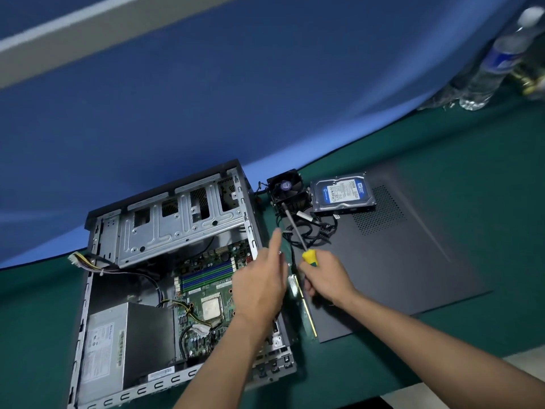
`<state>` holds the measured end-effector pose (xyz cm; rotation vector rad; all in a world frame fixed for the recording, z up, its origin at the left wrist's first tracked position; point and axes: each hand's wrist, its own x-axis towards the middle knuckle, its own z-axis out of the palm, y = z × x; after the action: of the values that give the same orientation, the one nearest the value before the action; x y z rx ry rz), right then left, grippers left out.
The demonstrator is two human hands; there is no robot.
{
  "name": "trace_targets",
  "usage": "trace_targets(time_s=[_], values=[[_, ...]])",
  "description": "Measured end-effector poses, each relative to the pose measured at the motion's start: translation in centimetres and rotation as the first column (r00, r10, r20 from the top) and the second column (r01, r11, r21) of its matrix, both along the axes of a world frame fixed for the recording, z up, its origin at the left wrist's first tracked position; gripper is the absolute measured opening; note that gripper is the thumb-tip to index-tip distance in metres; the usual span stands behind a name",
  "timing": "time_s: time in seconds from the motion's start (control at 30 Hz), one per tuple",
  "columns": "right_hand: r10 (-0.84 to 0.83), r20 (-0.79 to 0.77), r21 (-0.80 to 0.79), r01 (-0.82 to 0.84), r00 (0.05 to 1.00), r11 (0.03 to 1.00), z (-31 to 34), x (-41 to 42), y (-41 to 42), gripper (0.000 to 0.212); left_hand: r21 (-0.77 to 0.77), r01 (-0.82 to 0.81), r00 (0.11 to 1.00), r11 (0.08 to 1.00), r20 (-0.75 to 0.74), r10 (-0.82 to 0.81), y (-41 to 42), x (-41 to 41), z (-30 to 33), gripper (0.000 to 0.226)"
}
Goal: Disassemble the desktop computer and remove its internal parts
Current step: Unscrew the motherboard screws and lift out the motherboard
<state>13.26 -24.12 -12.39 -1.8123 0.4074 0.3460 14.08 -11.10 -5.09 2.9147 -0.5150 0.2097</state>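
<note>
Green-covered surface (442,149) against a blue partition wall (206,98); plastic water bottles (498,57) at the far right corner. Head view, single item list. Desktop computer case (97,290), lying open on its side at the left of the surface: motherboard (206,290) with bare processor (211,308) and blue memory slots exposed, power supply (103,349) at near left, metal drive cage (177,222) at the far end, loose cable bundle (85,262) trailing over the left wall. Already out and set down just right of the case: cooler fan (284,188), hard drive (343,193) resting on the removed side panel (398,261), tangle of black cables (318,228) between them, an expansion card (306,305) along the panel's near edge. Left hand (261,284) hovers above the case's right wall, fingers relaxed, one pointing forward, holding nothing. Right hand (324,278) closes its grip round the yellow handle of a screwdriver (298,234), shaft aimed toward the fan. Likely step: picking the next fastener on the motherboard. Advice: seat the tip square before turning, steady the case wall with the free hand. Open room lies right of the panel; the case's near end sits close to the surface's edge, and its right side is crowded with parts.
</note>
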Motion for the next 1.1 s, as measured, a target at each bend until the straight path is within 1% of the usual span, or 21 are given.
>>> trace_targets(time_s=[0.03,0.07,0.1,0.13,0.2,0.27,0.3,0.37,0.4,0.5,0.53,0.57,0.6,0.67,0.77,0.83,0.9,0.97,1.03,1.1], values=[[0.053,0.012,-0.025,-0.052,0.999,0.998,0.7,0.1,-0.1,0.020,0.094,0.042,0.999,0.995,-0.015,-0.041,-0.1,0.0,0.3,0.055],[0.104,0.024,-0.057,-0.102,0.994,0.993,1.5,0.3,-0.3,0.020,0.191,0.068,0.998,0.979,-0.008,-0.068,-0.3,0.2,0.5,0.060],[0.154,0.040,-0.087,-0.150,0.987,0.985,2.2,0.4,-0.3,0.021,0.271,0.077,0.997,0.959,-0.008,-0.078,-0.5,0.3,0.9,0.058],[0.201,0.052,-0.110,-0.194,0.978,0.975,2.9,0.6,-0.4,0.021,0.330,0.090,0.995,0.940,0.012,-0.100,-0.6,0.5,1.2,0.050],[0.277,0.059,-0.109,-0.270,0.959,0.957,4.2,0.9,-0.6,0.018,0.378,0.139,0.984,0.915,0.049,-0.170,0.0,1.1,1.8,0.032],[0.316,0.048,-0.038,-0.315,0.947,0.948,5.4,1.2,-0.9,0.012,0.421,0.173,0.974,0.890,0.059,-0.218,1.2,1.8,2.8,0.028],[0.326,0.048,-0.013,-0.326,0.944,0.945,5.9,1.5,-1.1,0.011,0.443,0.160,0.978,0.882,0.052,-0.203,2.0,2.1,3.3,0.025],[0.323,0.065,0.023,-0.325,0.944,0.946,7.1,2.2,-1.4,0.016,0.415,0.115,0.991,0.902,0.020,-0.136,4.1,2.7,4.2,0.019],[0.296,0.073,0.076,-0.301,0.952,0.951,7.6,2.5,-1.3,0.018,0.389,0.082,0.996,0.917,0.005,-0.092,5.1,2.9,4.6,0.019],[0.144,0.113,0.306,-0.173,0.983,0.936,9.1,3.3,0.2,0.021,0.322,-0.016,0.999,0.947,-0.025,0.026,8.0,2.8,5.0,0.030],[0.089,0.137,0.347,-0.132,0.987,0.928,9.6,3.4,1.1,0.022,0.281,-0.021,0.999,0.959,-0.039,0.033,8.8,2.7,5.1,0.031],[0.044,0.164,0.356,-0.101,0.985,0.929,10.1,3.6,2.1,0.023,0.254,-0.023,0.998,0.967,-0.057,0.039,9.5,2.6,5.2,0.030],[0.015,0.198,0.331,-0.081,0.980,0.940,10.6,3.7,3.0,0.025,0.233,-0.021,0.996,0.972,-0.078,0.041,10.2,2.5,5.3,0.030],[0.008,0.278,0.213,-0.070,0.960,0.975,11.5,4.2,4.7,0.027,0.182,-0.012,0.991,0.983,-0.129,0.036,11.8,2.6,5.5,0.027],[0.072,0.367,-0.023,-0.068,0.927,0.997,12.4,4.9,6.7,0.024,0.082,-0.054,0.978,0.995,-0.197,0.069,14.9,3.0,5.5,0.026],[0.101,0.401,-0.118,-0.058,0.910,0.991,12.9,5.3,7.9,0.023,0.063,-0.116,0.965,0.991,-0.230,0.127,17.2,3.2,5.2,0.022],[0.148,0.394,-0.210,-0.068,0.907,0.975,13.4,5.4,9.2,0.022,0.087,-0.181,0.956,0.980,-0.220,0.196,19.6,3.5,4.5,0.017],[0.228,0.362,-0.320,-0.109,0.904,0.941,13.7,5.4,10.6,0.020,0.069,-0.225,0.953,0.972,-0.190,0.234,21.8,3.7,3.6,0.022],[0.307,0.318,-0.435,-0.150,0.897,0.888,13.8,5.3,12.6,0.019,0.051,-0.212,0.956,0.976,-0.195,0.218,23.9,3.9,2.4,0.024],[0.361,0.277,-0.517,-0.179,0.890,0.837,13.6,5.1,14.4,0.019,0.050,-0.176,0.951,0.983,-0.248,0.183,25.4,4.0,1.1,0.024]])
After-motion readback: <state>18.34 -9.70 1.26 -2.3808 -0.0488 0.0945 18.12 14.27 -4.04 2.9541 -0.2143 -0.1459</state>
